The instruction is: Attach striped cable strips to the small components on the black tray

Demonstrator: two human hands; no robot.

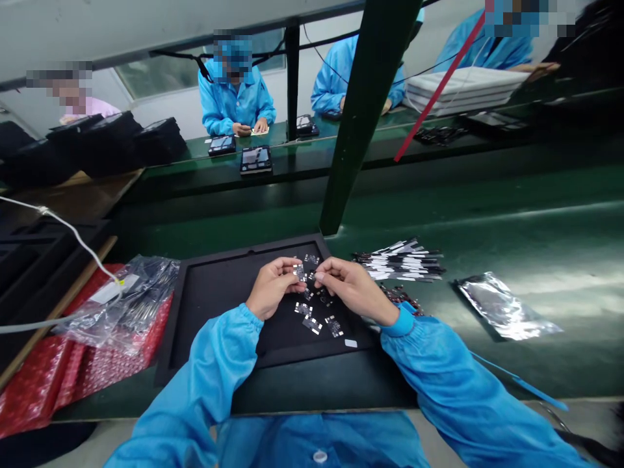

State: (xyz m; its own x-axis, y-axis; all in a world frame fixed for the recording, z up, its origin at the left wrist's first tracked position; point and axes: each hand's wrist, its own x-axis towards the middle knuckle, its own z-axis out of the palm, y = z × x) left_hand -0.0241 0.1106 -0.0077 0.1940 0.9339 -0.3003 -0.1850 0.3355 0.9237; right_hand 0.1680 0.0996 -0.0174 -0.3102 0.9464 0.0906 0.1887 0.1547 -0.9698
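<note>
Left hand (273, 286) and right hand (355, 289) meet above a black tray (205, 325).
The left fingers (287, 265) clamp a small black-and-white part (299, 273) over the tray; the right fingers (324, 270) are together just beside it, gripping it or not, I cannot tell. More small parts (303, 309) lie in the tray. Right of the tray: bundled strips (400, 261), a silver bag (504, 307). Left of it: red bubble wrap (112, 367).

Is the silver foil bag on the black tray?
No, the silver foil bag lies on the green conveyor belt, off to the right of the black tray.
</note>
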